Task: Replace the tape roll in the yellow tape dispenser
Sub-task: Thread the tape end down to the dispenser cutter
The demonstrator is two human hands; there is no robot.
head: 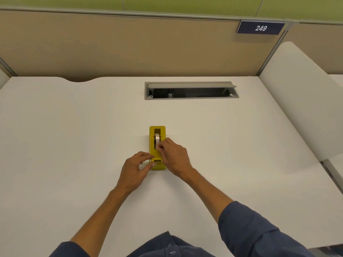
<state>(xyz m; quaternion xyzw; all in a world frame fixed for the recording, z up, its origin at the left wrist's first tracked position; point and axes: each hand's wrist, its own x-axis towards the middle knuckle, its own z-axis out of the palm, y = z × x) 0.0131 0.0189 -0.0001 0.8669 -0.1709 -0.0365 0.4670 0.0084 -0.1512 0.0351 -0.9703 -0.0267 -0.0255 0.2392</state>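
Note:
The yellow tape dispenser lies lengthwise in the middle of the white desk, its cutter end toward me. A whitish tape roll sits upright in its slot. My right hand rests over the dispenser's right side, thumb and forefinger pinched on the tape's loose end just in front of the roll. My left hand is at the dispenser's near left side, its fingertips touching the cutter end, fingers spread and curled.
A grey cable hatch with its lid open is set into the desk behind the dispenser. A beige partition with a "249" sign closes the back. A white side panel rises at the right.

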